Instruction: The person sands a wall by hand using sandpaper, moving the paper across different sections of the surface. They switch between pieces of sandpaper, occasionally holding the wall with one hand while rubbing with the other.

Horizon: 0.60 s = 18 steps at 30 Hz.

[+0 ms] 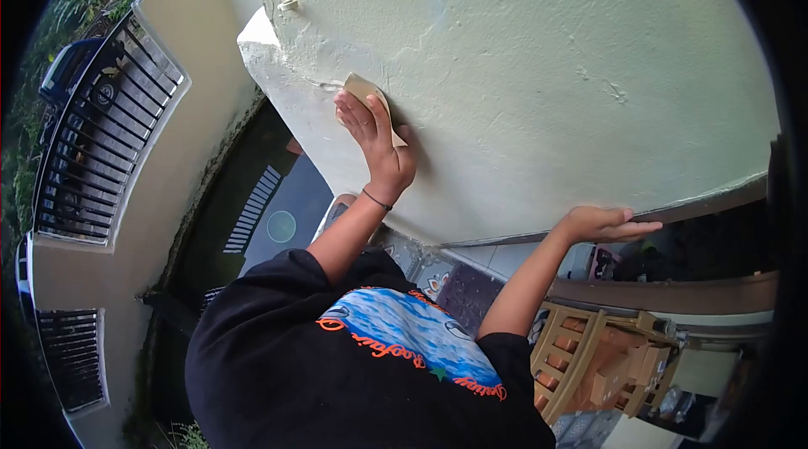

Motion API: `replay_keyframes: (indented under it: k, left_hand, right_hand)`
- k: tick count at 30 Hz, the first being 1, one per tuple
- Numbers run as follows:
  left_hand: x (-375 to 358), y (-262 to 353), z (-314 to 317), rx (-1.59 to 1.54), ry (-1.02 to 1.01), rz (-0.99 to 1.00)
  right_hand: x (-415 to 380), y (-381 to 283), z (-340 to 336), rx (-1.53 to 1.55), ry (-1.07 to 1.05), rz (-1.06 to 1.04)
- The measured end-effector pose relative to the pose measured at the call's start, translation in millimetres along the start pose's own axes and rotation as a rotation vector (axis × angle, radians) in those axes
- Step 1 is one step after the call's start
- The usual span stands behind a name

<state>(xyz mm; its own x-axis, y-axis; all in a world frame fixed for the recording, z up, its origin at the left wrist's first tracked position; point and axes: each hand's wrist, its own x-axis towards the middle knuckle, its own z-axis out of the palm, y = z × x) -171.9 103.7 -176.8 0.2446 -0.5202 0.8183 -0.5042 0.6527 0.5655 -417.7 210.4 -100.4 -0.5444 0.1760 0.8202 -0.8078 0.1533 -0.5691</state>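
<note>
My left hand (377,139) presses a folded tan piece of sandpaper (362,89) flat against the pale painted wall (505,87), its fingers closed over the sheet. A cracked, rough patch of paint lies just beside the sheet's upper left edge. Farther right, my right hand (602,223) is at the wall's lower edge, with fingers stretched out and nothing in them. A dark band circles my left wrist.
A small knob (289,5) sticks out of the wall at the upper left. Black railings (109,129) and a parked vehicle (74,70) are on the left. A wooden rack (581,356) stands at the lower right, near patterned floor tiles (433,285).
</note>
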Motion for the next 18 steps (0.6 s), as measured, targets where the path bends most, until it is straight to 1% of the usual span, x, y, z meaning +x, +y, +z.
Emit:
replay_keyframes:
  k: [1, 2, 4, 5, 6, 7, 8, 9, 11, 12, 14, 17, 18]
  left_hand:
    - [-1.7, 0.8, -5.8, 0.064, -0.073, 0.048]
    - [6.9, -4.8, -9.1, 0.032, -0.060, 0.084]
    - [46.7, 1.2, -12.5, 0.062, 0.067, 0.086]
    - [65.0, 16.3, -10.8, 0.030, 0.126, -0.010]
    - [75.9, 32.3, -5.1, 0.031, 0.173, -0.044]
    - [79.4, 48.4, 3.9, 0.035, 0.226, -0.076]
    - [69.5, 62.7, 12.1, 0.021, 0.152, 0.045]
    - [55.2, 75.4, 18.6, 0.010, 0.087, 0.168]
    - [9.5, 81.0, 30.0, 0.107, -0.203, 0.508]
    - [10.5, 79.9, 26.8, 0.105, -0.199, 0.504]
    - [26.5, 68.9, 24.9, 0.188, -0.144, 0.652]
    - [93.0, 84.5, 0.9, 0.131, -0.059, 0.355]
    - [118.2, 85.0, -2.6, 0.124, 0.010, 0.315]
  right_hand:
    - [1.7, 2.7, -3.3, -0.034, -0.015, -0.040]
    - [5.1, 4.9, -3.1, -0.060, -0.025, -0.081]
    - [6.8, 8.9, 1.0, -0.060, -0.015, -0.084]
    - [5.3, 9.3, -2.2, -0.047, -0.036, -0.068]
    - [4.6, 6.9, -3.8, -0.069, -0.027, -0.073]
    - [4.4, 3.2, -2.6, -0.060, -0.029, -0.016]
    - [6.3, 0.7, -2.7, -0.043, -0.030, 0.038]
    - [8.0, 0.6, -3.2, -0.043, -0.018, 0.028]
    - [6.6, 5.0, -3.3, -0.070, -0.028, 0.003]
    - [5.8, 8.3, -7.0, -0.069, -0.028, -0.003]
    - [8.7, 14.4, -5.8, -0.088, -0.046, -0.049]
    - [9.2, 17.8, -5.5, -0.081, -0.039, -0.036]
    - [9.2, 18.6, -4.8, -0.078, -0.038, -0.038]
